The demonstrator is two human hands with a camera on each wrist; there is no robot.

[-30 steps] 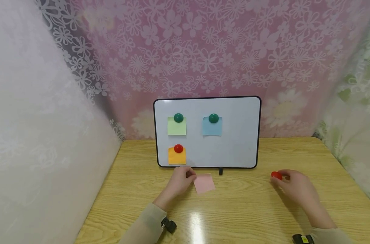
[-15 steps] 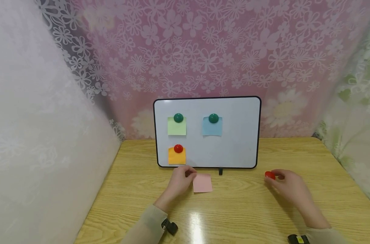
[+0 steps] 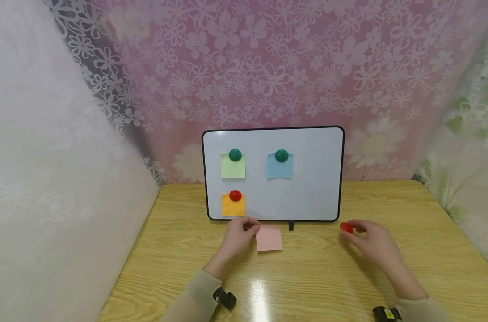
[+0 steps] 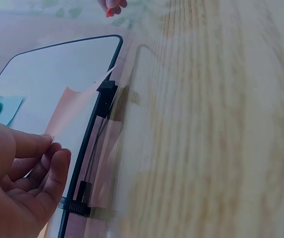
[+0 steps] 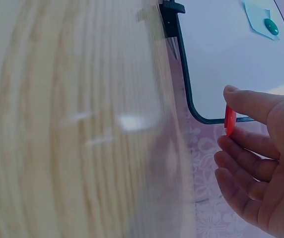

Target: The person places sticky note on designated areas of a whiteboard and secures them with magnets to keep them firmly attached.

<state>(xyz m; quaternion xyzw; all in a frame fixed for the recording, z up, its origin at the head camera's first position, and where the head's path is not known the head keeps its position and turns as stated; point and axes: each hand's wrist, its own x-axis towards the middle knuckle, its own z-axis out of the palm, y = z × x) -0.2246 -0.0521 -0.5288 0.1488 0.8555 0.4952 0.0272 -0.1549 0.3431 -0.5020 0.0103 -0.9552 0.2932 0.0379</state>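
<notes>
My left hand pinches a pink sticky note by its upper left corner, in front of the whiteboard's lower edge. In the left wrist view the note sticks out from between thumb and forefinger, slightly bent. Off to the right, my right hand holds a round red magnet between thumb and forefinger. The right wrist view shows this magnet edge-on, the other fingers loosely curled below it. The whiteboard stands upright between the hands, at the back of the table.
On the board, green magnets hold a light green note and a blue note. Another red magnet holds an orange note at the lower left. A black foot juts from the board's bottom edge onto the wooden table.
My right hand has moved left with the red magnet, closer to the board. The pink note has turned straighter and risen slightly, while the left hand stays nearly in place.
</notes>
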